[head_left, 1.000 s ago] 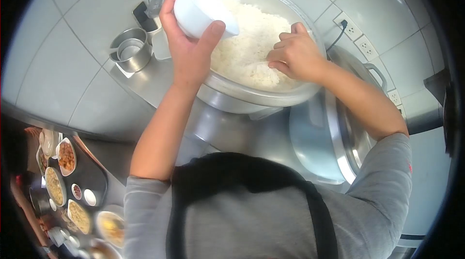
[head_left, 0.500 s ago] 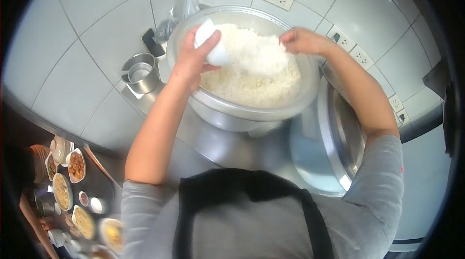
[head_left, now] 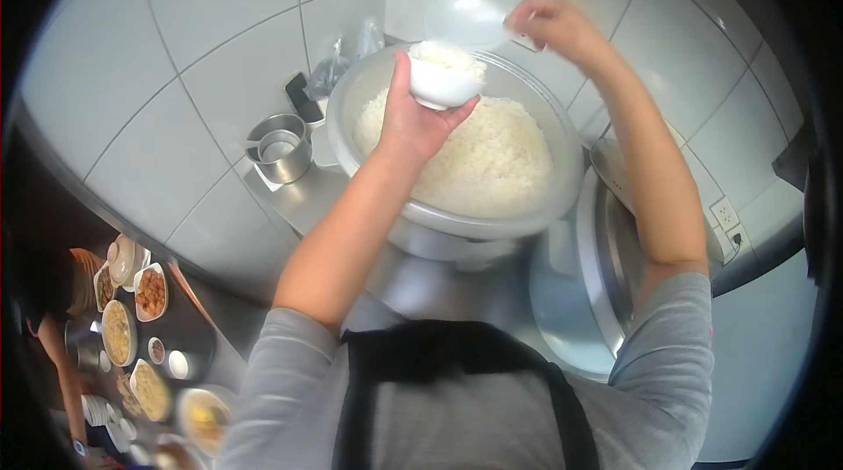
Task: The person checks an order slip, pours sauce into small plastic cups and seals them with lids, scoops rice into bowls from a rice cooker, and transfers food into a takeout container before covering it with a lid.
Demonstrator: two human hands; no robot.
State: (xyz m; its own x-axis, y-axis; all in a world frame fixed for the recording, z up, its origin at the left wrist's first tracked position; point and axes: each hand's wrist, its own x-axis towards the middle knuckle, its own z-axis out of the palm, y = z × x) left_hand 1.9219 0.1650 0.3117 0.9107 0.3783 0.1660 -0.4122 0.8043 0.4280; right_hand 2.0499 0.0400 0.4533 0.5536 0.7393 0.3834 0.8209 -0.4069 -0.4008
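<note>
My left hand point(head_left: 416, 126) is wrapped round a small white bowl point(head_left: 446, 89), thumb at its side and fingers underneath. Cooked white rice point(head_left: 448, 57) heaps above the bowl's rim. Below it stands a large metal pot point(head_left: 569, 193) full of rice point(head_left: 496, 158). Up at the pot's far edge, my right hand point(head_left: 562, 29) is closed on the end of a pale translucent rice paddle point(head_left: 465, 22), which is blurred by motion. The paddle is held level, apart from the bowl and just above it.
A small metal pot point(head_left: 288, 161), a phone point(head_left: 301, 99) and plastic bags point(head_left: 329, 73) lie left of the big pot. A large lidded container point(head_left: 562, 294) stands at the right. Lower left, a table holds several dishes point(head_left: 118, 334); another person's arm point(head_left: 63, 373) reaches there.
The bowl, tipped over the pot before, is now upright, lifted and heaped with rice. My right hand has risen with the paddle out of the rice. Another person's arm has appeared lower left.
</note>
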